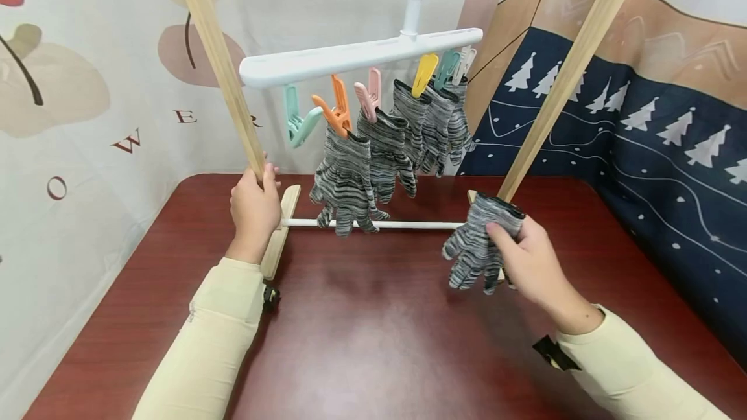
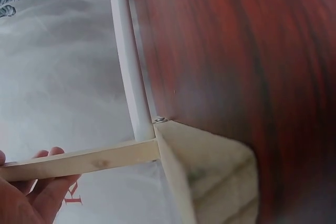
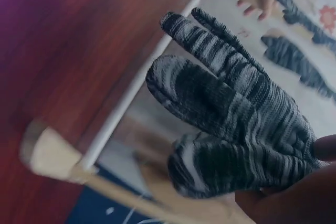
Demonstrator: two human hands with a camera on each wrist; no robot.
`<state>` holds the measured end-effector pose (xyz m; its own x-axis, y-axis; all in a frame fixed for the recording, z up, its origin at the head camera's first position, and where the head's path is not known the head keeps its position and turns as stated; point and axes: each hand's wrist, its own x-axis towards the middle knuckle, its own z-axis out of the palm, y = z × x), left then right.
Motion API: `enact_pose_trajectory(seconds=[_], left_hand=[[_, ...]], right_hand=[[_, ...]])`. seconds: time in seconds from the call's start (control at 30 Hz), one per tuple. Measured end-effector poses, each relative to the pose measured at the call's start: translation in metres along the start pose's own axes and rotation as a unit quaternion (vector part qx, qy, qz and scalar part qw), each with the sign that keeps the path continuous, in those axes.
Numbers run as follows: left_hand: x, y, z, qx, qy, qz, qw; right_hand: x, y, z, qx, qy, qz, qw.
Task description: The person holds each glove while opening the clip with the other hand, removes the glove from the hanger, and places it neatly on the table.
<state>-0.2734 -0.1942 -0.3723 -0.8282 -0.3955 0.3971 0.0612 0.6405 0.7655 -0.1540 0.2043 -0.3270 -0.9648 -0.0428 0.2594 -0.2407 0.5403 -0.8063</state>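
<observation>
My left hand [image 1: 255, 209] grips the left wooden post [image 1: 224, 76] of a drying rack, low down near its foot; in the left wrist view the fingers wrap the post [image 2: 100, 164]. At the right post, my right hand [image 1: 537, 268] pinches a grey-and-black striped knit glove [image 1: 478, 245] by its cuff, thumb on the near side. The glove's fingers [image 3: 210, 98] point away from the hand in the right wrist view. From a white hanger [image 1: 350, 57] hang several similar gloves [image 1: 345, 180], held by coloured clips. The front green clip [image 1: 300, 125] holds no glove.
The right wooden post [image 1: 566, 83] stands just behind the right hand. A white crossbar [image 1: 408, 225] joins the rack's wooden feet [image 1: 277, 245] low over the dark red table [image 1: 362, 342]. Printed cloths [image 1: 134, 83] hang behind and on the right.
</observation>
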Motion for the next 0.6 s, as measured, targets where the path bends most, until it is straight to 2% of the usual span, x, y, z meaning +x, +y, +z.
enact_pose_trajectory(seconds=[0.13, 0.3, 0.5, 0.6], left_hand=[[0.003, -0.002, -0.003, -0.002, -0.003, 0.001, 1.0000], [0.006, -0.002, -0.009, 0.007, -0.004, 0.003, 1.0000], [0.007, -0.001, -0.013, 0.011, -0.015, 0.007, 0.9998], [0.005, 0.000, -0.013, 0.010, -0.014, 0.008, 0.9998]], right_hand=[[0.006, 0.015, -0.016, -0.025, -0.034, 0.051, 0.9978], [0.013, 0.039, -0.029, 0.031, -0.077, 0.100, 0.9915], [0.021, 0.065, -0.044, 0.102, -0.138, 0.162, 0.9719], [0.027, 0.079, -0.053, 0.111, -0.166, 0.187, 0.9618]])
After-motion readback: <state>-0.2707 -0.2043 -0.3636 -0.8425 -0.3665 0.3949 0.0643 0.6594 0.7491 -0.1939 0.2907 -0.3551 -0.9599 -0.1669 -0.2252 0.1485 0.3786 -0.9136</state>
